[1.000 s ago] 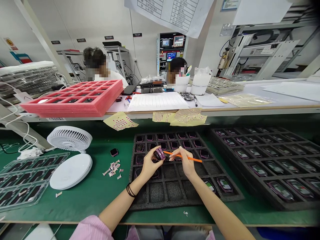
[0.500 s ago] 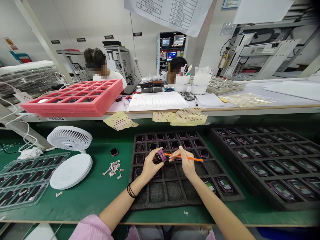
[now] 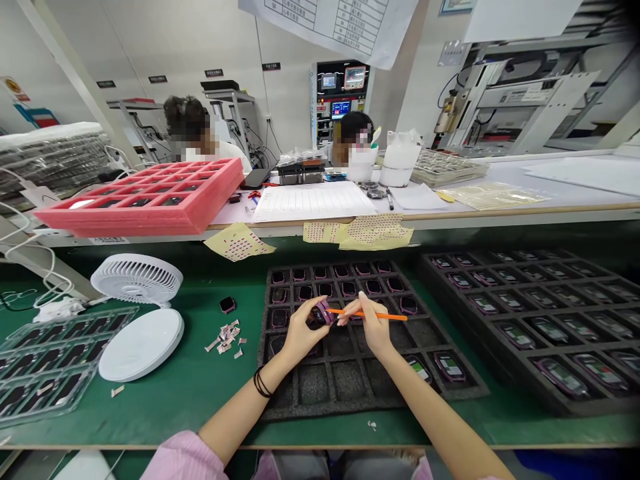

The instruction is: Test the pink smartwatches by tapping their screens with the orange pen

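Observation:
My left hand (image 3: 303, 333) is closed around a purple smartwatch case (image 3: 321, 311), pinched between thumb and fingers and tilted on its side. In my right hand (image 3: 373, 327) is a thin orange stick-like tool (image 3: 393, 317), held like a pen; its left tip reaches the edge of the watch. I cannot make out the exact kind of tool. Both hands hover over a black foam tray (image 3: 313, 387), whose back rows hold several dark-screened watches. Two watches with lit or coloured screens, one being a purple watch (image 3: 449, 366), sit in its front right pockets.
A second black foam tray (image 3: 505, 363) with watches stands at right. Left are a white fan (image 3: 140, 343), a lone watch (image 3: 227, 305), small paper scraps (image 3: 227, 338) and clear plastic trays (image 3: 65, 360). A red foam tray (image 3: 195, 217) rests on the shelf; two people sit behind.
Very little differs. The camera view has shifted slightly, and both hands keep the watch and the orange tool in nearly the same place.

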`<action>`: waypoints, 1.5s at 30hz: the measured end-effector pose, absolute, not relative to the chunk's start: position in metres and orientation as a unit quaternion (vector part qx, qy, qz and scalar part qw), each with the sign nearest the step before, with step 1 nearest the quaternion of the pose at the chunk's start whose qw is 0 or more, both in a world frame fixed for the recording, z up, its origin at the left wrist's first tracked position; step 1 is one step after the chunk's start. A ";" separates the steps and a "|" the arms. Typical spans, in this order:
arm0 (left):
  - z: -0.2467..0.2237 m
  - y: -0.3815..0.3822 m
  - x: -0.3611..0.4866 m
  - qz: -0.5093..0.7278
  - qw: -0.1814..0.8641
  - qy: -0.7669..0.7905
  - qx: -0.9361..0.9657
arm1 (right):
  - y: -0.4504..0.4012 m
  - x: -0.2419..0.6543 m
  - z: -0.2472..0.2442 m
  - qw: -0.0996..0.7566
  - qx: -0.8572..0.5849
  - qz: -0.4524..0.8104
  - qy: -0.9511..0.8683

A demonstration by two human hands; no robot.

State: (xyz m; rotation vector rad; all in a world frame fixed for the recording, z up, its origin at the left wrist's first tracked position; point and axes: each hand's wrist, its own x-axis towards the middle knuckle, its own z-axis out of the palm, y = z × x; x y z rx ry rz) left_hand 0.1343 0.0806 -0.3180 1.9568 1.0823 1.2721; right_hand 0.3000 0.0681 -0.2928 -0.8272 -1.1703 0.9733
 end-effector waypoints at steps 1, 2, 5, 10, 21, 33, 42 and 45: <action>-0.318 0.081 0.134 0.474 0.281 0.403 0.731 | 0.068 0.299 -0.292 0.646 -0.358 0.432 -0.518; -0.319 0.081 0.134 0.474 0.281 0.403 0.731 | 0.067 0.299 -0.292 0.643 -0.356 0.434 -0.522; -0.320 0.082 0.134 0.476 0.282 0.401 0.731 | 0.066 0.297 -0.290 0.629 -0.364 0.434 -0.533; -0.321 0.082 0.134 0.474 0.284 0.399 0.732 | 0.067 0.297 -0.289 0.627 -0.371 0.425 -0.537; -0.320 0.082 0.134 0.470 0.284 0.401 0.733 | 0.066 0.298 -0.289 0.635 -0.370 0.414 -0.537; -0.319 0.080 0.135 0.471 0.302 0.407 0.722 | 0.066 0.296 -0.290 0.633 -0.365 0.405 -0.550; -0.317 0.077 0.137 0.458 0.290 0.389 0.745 | 0.071 0.301 -0.296 0.629 -0.425 0.389 -0.523; -0.318 0.079 0.136 0.464 0.287 0.395 0.739 | 0.074 0.299 -0.301 0.590 -0.414 0.435 -0.540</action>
